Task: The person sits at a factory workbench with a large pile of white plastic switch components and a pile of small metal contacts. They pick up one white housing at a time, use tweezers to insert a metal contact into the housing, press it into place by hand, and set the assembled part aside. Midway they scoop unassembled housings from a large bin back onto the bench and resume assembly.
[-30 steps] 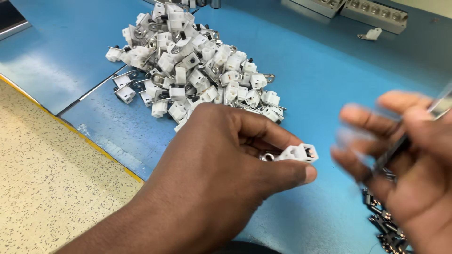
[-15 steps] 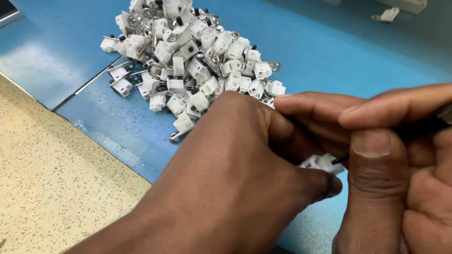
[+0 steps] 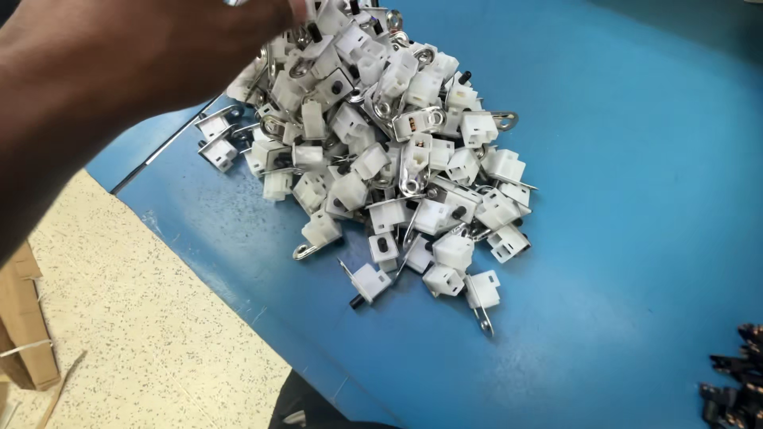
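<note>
- The left hand (image 3: pixel 151 56) fills the upper left of the frame, reaching across the top of the pile; its fingertips run out past the top edge, so I cannot tell whether they are spread, curled or holding a piece.
- Where the hand meets the heap, its far edge lies over the topmost pieces near the upper middle of the frame — touching or just above them, the view does not settle which.
- The pile of small white plastic connectors (image 3: pixel 389 159) sits in the upper centre, a loose mound of boxy white housings with metal tabs and eyelets and small black pins poking out here and there.
- A few pieces have strayed to the lower edge of the mound: one white connector with a black pin (image 3: pixel 369 282) lies just below the heap, apart from its neighbours.
- All of it rests on a blue work surface (image 3: pixel 636 238) that takes up the right and centre of the frame.
- At the lower right corner, a cluster of dark parts (image 3: pixel 735 381) lies well apart from the white pile.
- The speckled cream floor (image 3: pixel 135 334) shows at the lower left, with a cardboard box (image 3: pixel 24 326) at the far left edge.
- The right hand does not appear.
</note>
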